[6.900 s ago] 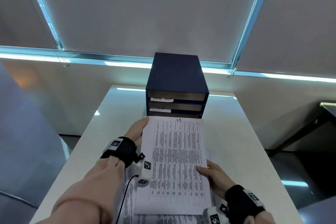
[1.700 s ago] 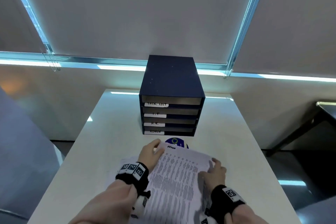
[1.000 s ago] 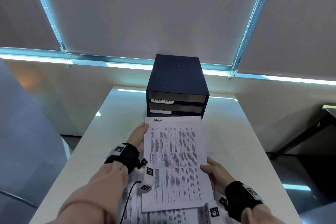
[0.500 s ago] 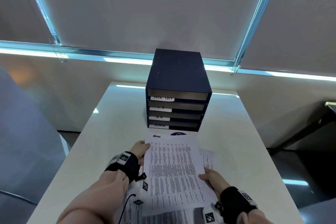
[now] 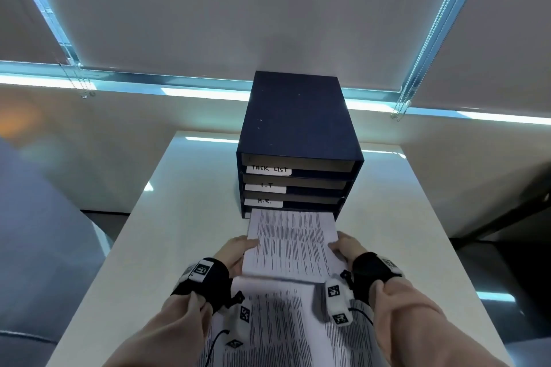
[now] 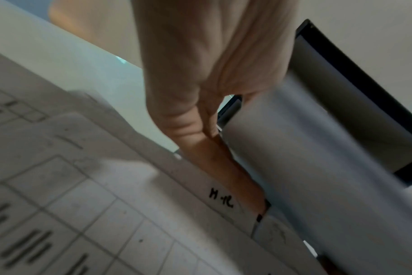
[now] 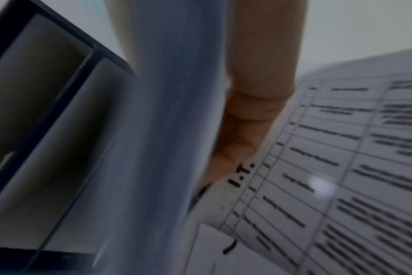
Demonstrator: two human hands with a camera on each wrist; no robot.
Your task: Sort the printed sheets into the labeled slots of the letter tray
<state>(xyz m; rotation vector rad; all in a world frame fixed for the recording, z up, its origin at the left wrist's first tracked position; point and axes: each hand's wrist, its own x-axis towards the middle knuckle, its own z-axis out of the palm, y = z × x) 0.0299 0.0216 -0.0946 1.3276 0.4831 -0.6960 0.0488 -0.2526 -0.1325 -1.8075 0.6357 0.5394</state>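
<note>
A letter tray (image 5: 299,125) stands at the counter's (image 5: 185,217) far end. A sheet (image 5: 290,243) enters its lowest slot; before it, more sheets (image 5: 277,325) lie flat.

White table (image 5: 185,217) against drawn grey roller blinds (image 5: 238,9) edged with daylight

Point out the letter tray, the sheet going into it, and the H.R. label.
letter tray (image 5: 298,116), head view, dark top panel.
sheet (image 5: 290,244), head view, middle of printed face.
H.R. label (image 5: 264,202), head view, white strip on third slot.
</note>
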